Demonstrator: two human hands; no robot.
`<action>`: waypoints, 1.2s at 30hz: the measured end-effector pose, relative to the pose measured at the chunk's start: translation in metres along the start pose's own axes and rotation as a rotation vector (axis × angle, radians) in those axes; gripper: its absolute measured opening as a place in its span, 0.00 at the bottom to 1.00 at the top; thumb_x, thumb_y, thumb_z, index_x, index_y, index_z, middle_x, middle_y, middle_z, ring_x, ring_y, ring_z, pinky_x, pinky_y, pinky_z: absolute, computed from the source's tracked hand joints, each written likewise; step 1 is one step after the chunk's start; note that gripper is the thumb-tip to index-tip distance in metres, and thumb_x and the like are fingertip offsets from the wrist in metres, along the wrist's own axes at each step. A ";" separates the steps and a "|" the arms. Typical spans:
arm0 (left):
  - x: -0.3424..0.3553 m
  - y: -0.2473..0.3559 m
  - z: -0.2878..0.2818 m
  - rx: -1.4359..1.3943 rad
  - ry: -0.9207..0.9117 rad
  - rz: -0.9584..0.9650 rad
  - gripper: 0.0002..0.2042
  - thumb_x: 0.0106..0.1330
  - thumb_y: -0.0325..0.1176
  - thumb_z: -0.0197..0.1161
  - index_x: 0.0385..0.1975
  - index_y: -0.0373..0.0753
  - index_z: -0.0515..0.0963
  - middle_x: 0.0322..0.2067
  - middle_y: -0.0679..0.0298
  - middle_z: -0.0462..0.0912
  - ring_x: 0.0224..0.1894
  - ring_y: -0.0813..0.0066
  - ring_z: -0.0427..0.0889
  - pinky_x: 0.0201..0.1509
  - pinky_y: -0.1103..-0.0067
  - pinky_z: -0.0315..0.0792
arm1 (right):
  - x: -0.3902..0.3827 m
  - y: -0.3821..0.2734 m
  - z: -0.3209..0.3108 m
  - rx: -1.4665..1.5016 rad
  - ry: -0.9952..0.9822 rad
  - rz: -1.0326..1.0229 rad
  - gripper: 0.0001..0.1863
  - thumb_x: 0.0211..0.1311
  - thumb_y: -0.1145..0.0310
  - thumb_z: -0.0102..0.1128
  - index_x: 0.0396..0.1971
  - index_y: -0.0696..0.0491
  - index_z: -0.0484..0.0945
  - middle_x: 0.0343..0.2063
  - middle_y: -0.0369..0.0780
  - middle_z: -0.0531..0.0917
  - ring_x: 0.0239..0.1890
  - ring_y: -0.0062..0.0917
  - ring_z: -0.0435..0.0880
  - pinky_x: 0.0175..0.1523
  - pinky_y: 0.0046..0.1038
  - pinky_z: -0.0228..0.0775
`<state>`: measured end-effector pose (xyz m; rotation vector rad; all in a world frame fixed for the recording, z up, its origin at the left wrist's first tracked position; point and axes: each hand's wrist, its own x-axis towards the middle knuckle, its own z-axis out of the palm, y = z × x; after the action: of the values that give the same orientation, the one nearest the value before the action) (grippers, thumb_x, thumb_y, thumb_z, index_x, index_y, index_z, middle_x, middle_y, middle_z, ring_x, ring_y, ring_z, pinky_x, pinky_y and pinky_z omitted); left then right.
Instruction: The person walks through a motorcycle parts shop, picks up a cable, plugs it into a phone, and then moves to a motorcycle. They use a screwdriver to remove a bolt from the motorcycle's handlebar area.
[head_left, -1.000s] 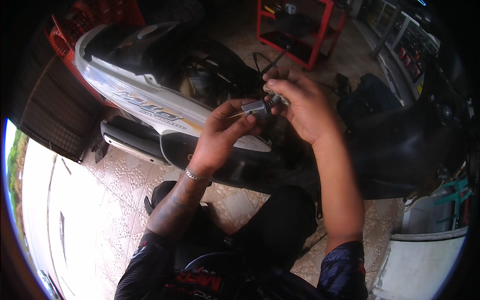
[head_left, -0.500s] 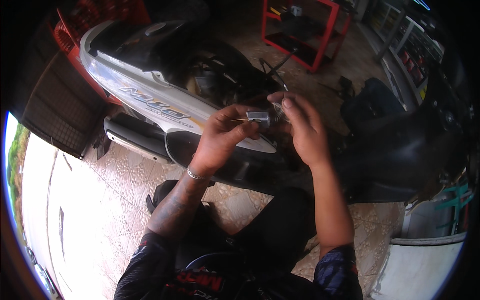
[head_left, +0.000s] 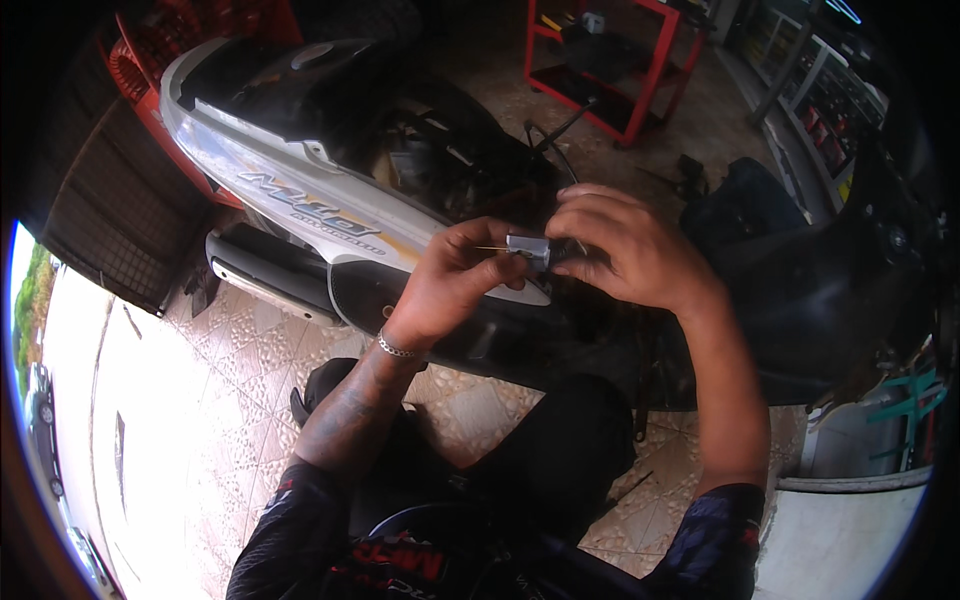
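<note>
My left hand is closed in a pinch on a small silver throttle slide, held out over the scooter. From the slide's left end a thin brass-coloured needle sticks out across the left fingers. My right hand curls in at the slide's other end, fingers and thumb bent around a dark part, seemingly the spring, largely hidden by them. A black cable comes down from above to the right fingers.
Beneath my hands lies the scooter's white side panel, with its opened frame behind. A red tool cart stands at the back. The black seat-like part is at right, near a whitish bin. Patterned floor tiles show at left.
My right hand has turned inward and its forearm has swung right, its fingers now curling closer around the slide's right end. The slide has shifted slightly right and down in the left hand.
</note>
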<state>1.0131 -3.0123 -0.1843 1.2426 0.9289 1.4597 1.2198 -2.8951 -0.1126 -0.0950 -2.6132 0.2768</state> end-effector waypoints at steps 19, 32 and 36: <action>-0.006 0.014 -0.003 0.011 0.037 0.046 0.10 0.66 0.25 0.62 0.45 0.31 0.77 0.33 0.61 0.84 0.34 0.79 0.82 0.44 0.80 0.77 | -0.003 -0.032 0.037 -0.095 0.193 0.116 0.23 0.64 0.71 0.53 0.61 0.50 0.70 0.38 0.40 0.78 0.37 0.35 0.75 0.49 0.37 0.68; -0.009 0.016 -0.009 0.043 0.008 -0.020 0.12 0.64 0.26 0.64 0.45 0.30 0.77 0.34 0.62 0.84 0.36 0.78 0.84 0.44 0.81 0.78 | 0.001 -0.037 0.026 -0.188 0.127 0.085 0.27 0.57 0.68 0.62 0.60 0.39 0.75 0.30 0.37 0.72 0.34 0.32 0.71 0.46 0.36 0.69; -0.008 0.014 -0.010 0.025 0.007 -0.041 0.12 0.64 0.26 0.65 0.45 0.31 0.77 0.35 0.63 0.84 0.37 0.79 0.83 0.45 0.82 0.78 | 0.002 -0.036 0.028 -0.191 0.157 0.101 0.29 0.50 0.63 0.72 0.56 0.39 0.78 0.30 0.36 0.72 0.35 0.32 0.71 0.43 0.34 0.70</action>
<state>1.0004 -3.0232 -0.1744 1.2310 0.9748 1.4246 1.2040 -2.9355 -0.1279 -0.3037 -2.4759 0.0507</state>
